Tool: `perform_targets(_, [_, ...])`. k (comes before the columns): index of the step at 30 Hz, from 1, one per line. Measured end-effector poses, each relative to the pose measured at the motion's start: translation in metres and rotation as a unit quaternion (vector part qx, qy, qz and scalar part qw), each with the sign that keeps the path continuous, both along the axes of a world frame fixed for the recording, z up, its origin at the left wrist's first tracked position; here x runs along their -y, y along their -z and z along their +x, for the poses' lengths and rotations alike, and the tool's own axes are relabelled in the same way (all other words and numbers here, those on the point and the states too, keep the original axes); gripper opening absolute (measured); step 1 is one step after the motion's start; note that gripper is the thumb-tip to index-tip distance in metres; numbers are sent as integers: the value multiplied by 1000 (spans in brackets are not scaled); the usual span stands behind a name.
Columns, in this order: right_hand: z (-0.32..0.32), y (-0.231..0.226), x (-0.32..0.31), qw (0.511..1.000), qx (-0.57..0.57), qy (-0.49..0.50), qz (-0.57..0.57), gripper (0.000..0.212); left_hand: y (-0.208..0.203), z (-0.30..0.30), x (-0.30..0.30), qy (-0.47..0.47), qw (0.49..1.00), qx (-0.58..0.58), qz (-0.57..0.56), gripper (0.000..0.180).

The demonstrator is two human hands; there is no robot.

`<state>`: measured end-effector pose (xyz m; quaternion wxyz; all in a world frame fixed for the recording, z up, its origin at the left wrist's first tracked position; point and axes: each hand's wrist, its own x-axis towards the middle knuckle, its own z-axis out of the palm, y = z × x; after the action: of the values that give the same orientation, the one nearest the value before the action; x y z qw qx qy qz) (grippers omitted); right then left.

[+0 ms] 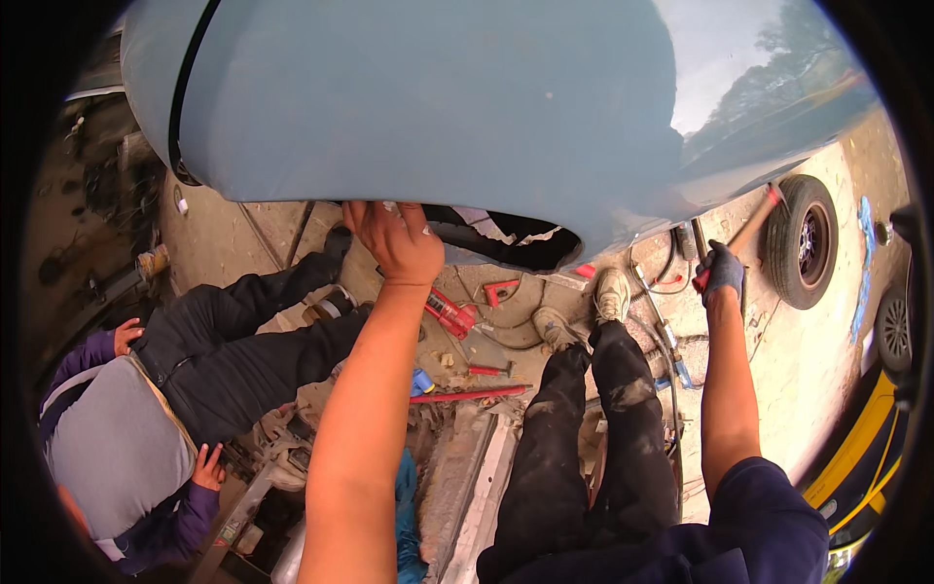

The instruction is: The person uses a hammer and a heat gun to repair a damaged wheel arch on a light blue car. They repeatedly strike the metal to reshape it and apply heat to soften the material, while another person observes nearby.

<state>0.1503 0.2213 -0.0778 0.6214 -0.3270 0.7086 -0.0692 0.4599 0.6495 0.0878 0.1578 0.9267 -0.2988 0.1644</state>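
A large blue-grey car body panel point(418, 107) spans the upper part of the head view. My bare left hand point(397, 245) grips its lower edge, fingertips partly hidden against the rim. Right beside those fingers, a dark opening point(506, 238) shows pale, ragged material inside. My right hand point(722, 270), in a dark glove, is closed round the wooden handle of a hammer point(752, 227). The hammer tilts up and to the right, its reddish head below the panel's right end, close to a tyre.
A wheel with its tyre point(803, 243) stands at right. Another person point(122, 419) sits or crouches at left, legs reaching under the panel. Between us lie a red tool point(449, 313), a small red-handled hammer point(489, 370), a red bar point(469, 394) and hoses. A yellow-and-black car point(861, 448) is lower right.
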Motion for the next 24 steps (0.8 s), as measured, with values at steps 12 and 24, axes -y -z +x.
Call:
perform_targets(12, [76, 12, -131, 636, -38, -770, 27, 24, 0, -3, -7, -4, 999, -42, 13, 36])
perform_targets(24, [41, -10, -65, 982, 119, 127, -75, 16, 4, -7, -6, -17, 1000, -17, 0, 39])
